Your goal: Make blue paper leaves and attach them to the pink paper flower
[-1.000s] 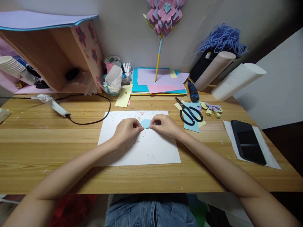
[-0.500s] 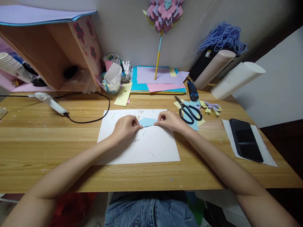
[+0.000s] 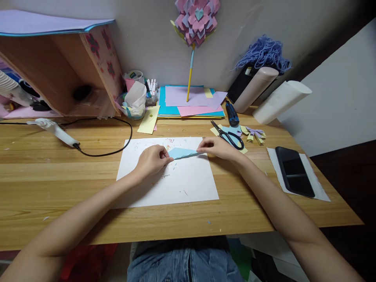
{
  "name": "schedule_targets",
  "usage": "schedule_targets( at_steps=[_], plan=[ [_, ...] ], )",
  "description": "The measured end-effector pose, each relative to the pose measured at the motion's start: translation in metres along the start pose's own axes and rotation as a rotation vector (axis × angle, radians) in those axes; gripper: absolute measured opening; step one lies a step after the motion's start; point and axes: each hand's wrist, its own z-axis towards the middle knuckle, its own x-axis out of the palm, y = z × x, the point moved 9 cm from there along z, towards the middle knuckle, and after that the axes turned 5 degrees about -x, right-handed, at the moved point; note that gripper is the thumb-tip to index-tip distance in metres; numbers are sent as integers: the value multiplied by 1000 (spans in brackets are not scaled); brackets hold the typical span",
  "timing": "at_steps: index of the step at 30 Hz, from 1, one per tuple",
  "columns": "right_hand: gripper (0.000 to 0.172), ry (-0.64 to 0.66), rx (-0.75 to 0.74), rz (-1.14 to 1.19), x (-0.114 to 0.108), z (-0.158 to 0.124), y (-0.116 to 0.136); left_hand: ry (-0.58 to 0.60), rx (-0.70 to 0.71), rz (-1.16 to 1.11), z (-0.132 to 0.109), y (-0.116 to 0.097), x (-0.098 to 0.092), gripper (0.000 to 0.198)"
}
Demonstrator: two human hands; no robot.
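Observation:
A small folded piece of light blue paper lies on a white sheet in the middle of the wooden desk. My left hand pinches its left end with fingers curled. My right hand presses its fingertips on the right end of the blue paper, at the white sheet's right edge. The paper stretches flat between both hands.
Black scissors and paper scraps lie right of my right hand. A black phone rests at the far right. A glue gun with a black cord lies at the left. Stacked coloured paper, a pen cup and a paper flower stand at the back.
My hands have moved apart. The right hand slid to the right along the blue paper, which now shows as a longer strip. The view shifted slightly right.

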Motion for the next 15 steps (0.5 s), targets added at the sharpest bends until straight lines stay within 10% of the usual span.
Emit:
schedule_targets(
  at_steps=[15],
  plan=[
    [29, -67, 5, -122, 3, 3, 0, 10, -14, -7, 1, 2, 2, 21]
  ],
)
